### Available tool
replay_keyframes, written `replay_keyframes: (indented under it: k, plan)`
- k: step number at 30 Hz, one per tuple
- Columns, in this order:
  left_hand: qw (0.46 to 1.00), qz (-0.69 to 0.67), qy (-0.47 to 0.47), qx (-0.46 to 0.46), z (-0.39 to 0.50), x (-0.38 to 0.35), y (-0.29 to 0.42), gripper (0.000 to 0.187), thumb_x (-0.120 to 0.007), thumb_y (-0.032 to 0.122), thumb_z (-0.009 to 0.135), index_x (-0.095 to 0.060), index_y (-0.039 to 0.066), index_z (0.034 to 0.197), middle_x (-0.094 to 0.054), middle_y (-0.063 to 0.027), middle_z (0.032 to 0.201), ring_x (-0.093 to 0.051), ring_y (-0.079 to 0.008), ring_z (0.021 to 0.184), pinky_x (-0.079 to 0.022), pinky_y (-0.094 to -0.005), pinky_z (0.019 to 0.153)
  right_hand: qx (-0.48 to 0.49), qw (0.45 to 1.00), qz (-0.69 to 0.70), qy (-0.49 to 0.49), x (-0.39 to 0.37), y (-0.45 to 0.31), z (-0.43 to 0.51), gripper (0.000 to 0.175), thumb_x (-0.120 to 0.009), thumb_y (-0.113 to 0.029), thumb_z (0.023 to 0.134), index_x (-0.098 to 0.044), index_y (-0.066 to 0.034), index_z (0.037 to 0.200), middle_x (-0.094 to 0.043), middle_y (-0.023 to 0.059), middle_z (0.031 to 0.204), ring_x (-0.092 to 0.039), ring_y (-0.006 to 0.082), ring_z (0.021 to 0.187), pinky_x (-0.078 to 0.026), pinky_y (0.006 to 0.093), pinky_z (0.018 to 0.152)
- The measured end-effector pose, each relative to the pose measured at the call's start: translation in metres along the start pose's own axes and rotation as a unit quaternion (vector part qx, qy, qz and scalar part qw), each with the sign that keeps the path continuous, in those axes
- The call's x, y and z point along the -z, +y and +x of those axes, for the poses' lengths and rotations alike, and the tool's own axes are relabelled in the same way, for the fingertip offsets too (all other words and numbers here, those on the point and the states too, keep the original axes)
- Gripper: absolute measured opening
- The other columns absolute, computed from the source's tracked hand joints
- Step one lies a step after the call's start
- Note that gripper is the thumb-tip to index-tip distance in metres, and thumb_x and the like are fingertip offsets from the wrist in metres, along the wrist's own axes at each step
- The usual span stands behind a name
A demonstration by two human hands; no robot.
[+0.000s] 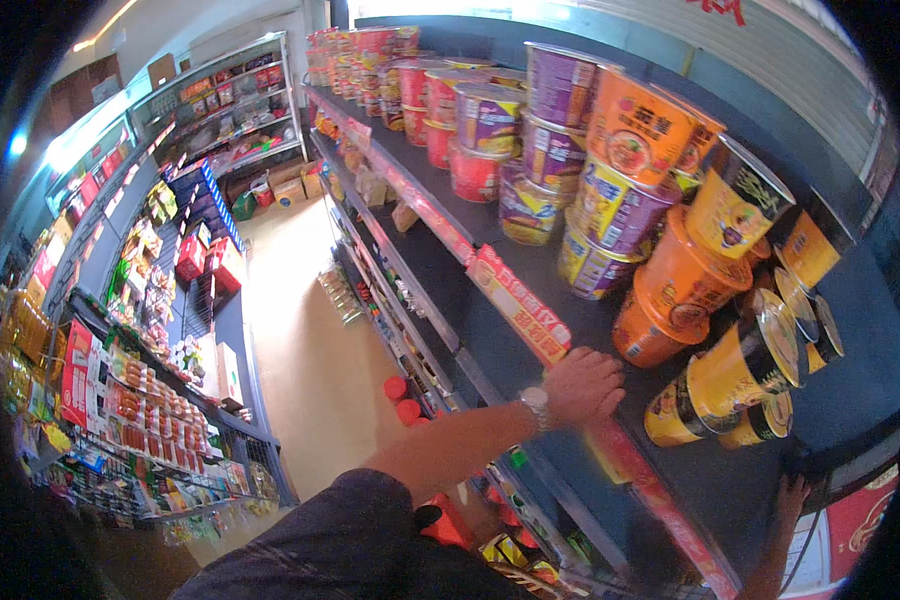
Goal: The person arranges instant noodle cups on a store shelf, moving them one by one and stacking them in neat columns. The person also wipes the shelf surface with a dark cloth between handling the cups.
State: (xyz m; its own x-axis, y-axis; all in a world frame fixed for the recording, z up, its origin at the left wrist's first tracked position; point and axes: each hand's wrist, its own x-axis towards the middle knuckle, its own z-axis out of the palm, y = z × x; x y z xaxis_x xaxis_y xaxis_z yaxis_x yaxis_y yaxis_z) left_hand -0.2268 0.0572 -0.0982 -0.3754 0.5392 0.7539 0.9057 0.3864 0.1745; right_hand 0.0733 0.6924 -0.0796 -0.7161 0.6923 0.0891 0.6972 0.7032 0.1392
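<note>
My left hand [585, 386], with a wristwatch [534, 409] on the wrist, lies on the red front strip of a dark shelf [525, 255]. Its fingers are curled; whether they grip the edge is hidden. Orange noodle cups [664, 315] stand stacked just beyond it. To their right, several yellow-and-black cups [727, 375] lean or lie tilted, some against each other. Purple-and-yellow cups [611, 210] and red cups [476, 172] form stacks farther along. Low at the right, my right hand [795, 491] is near the shelf's end, small and blurred; its grasp cannot be made out.
Lower shelves [420, 315] with small goods run beneath the top one. An aisle floor [307, 360] lies to the left, with a flat pack [340, 296] beside the shelving. Across it stand racks of packaged snacks [157, 405]. Red-lidded items [405, 397] stick out below my left forearm.
</note>
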Motion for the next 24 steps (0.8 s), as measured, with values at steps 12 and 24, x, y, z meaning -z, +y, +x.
replay_keyframes:
  k: [12, 24]
  plan:
    - [0.996, -0.054, 0.062, -0.027, 0.002, -0.008, 0.000, 0.022, -0.068, 0.029, 0.092, -0.069, 0.007, 0.088, -0.065, -0.0086, 0.099, -0.061, -0.0256, 0.096, -0.046, -0.0415, 0.090, 0.198, 0.955, 0.218, 0.018, 0.068, -0.032, -0.195, 0.055, -0.073, -0.032, 0.095, -0.063, 0.0035, 0.136, -0.061, 0.0260, 0.140, -0.058, 0.0444, 0.124, -0.047, 0.0483, 0.106]
    - [0.987, -0.027, 0.144, -0.070, 0.007, 0.000, -0.007, 0.027, -0.070, 0.036, 0.086, -0.063, 0.015, 0.071, -0.058, -0.0055, 0.080, -0.057, -0.0256, 0.078, -0.043, -0.0436, 0.073, 0.020, 0.996, -0.019, 0.086, -0.019, 0.093, -0.207, 0.053, -0.048, -0.027, 0.111, -0.043, 0.0032, 0.154, -0.035, 0.0237, 0.163, -0.036, 0.0472, 0.147, -0.031, 0.0485, 0.123]
